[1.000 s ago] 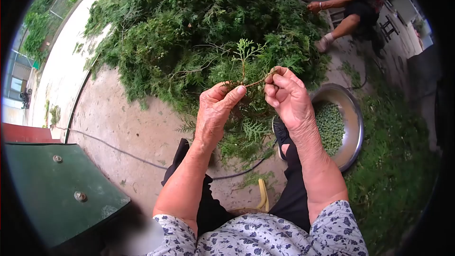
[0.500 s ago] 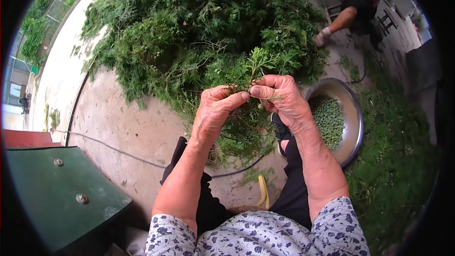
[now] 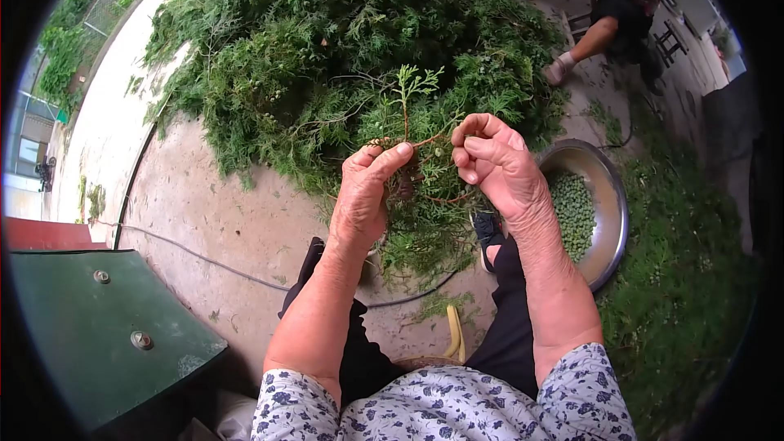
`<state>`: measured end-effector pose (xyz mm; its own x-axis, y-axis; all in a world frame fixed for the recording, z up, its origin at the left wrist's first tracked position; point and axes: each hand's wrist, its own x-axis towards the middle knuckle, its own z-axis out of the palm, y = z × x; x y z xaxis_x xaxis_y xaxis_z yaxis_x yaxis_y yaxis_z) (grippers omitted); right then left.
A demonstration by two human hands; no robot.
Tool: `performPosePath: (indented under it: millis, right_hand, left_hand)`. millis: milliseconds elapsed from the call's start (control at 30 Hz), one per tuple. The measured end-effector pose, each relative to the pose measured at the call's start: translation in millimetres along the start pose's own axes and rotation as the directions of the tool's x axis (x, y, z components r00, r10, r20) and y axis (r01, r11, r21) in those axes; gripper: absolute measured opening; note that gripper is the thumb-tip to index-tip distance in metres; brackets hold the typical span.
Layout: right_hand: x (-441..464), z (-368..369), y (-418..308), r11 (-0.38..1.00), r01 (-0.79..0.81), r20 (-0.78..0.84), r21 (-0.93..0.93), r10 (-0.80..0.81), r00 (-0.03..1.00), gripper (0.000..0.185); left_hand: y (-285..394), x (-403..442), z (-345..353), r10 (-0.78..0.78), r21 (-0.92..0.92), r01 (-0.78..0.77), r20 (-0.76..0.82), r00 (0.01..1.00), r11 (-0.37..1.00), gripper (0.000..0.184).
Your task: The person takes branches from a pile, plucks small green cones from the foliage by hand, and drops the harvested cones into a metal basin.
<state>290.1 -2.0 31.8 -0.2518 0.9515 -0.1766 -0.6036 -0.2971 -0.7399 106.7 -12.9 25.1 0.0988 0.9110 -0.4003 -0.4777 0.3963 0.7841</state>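
My left hand (image 3: 369, 181) pinches a cypress-like sprig (image 3: 406, 110) between thumb and forefinger. The sprig has a reddish stem and a bright green, flat-leaved tip standing up above the thumb. To its right, apart from the stem, is my right hand (image 3: 505, 165). Its fingers are curled in against the thumb, and whatever they hold, if anything, is hidden. Close beyond both hands rises a big heap of cut green branches (image 3: 351, 49). Beside my right forearm stands a metal bowl (image 3: 616, 224) holding many small round green cones (image 3: 574, 216).
Leafy clippings (image 3: 670, 294) cover the ground at right. A co-worker (image 3: 616, 0) sits beyond the heap, near a small stool (image 3: 670, 42). A dark hose (image 3: 208, 260) crosses the concrete. A green metal box (image 3: 98, 318) stands at left, and a yellow strip (image 3: 453, 331) lies between my legs.
My right hand has drawn away from the sprig to the right, its fingers curling. My left hand keeps the sprig, now shifted slightly left and more upright.
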Motion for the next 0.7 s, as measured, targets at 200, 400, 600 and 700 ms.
performPosePath:
  millis: [200,400,600,700]
  right_hand:
    - [-7.6,14.1,6.0,0.899,0.009,-0.098,-0.437,-0.057,0.994,0.019]
    - [-6.0,15.9,9.9,0.851,-0.029,-0.137,-0.525,-0.051,0.989,0.017]
    - [-4.6,0.1,4.9,0.94,0.068,-0.25,-0.334,-0.158,0.955,0.013]
    - [-1.0,-6.2,-3.2,0.996,0.089,-0.16,0.002,-0.087,0.983,0.012]
  left_hand:
    - [0.1,-1.0,3.7,0.025,-0.013,-0.026,-0.05,0.998,1.0,0.01]
    - [-1.8,-2.3,7.2,0.021,-0.015,-0.02,0.009,1.0,1.0,0.011]
    - [3.5,1.4,-2.5,0.094,-0.111,-0.106,-0.108,0.99,0.988,0.011]
    - [4.4,3.4,-3.7,0.05,-0.191,-0.076,-0.14,0.989,0.979,0.012]
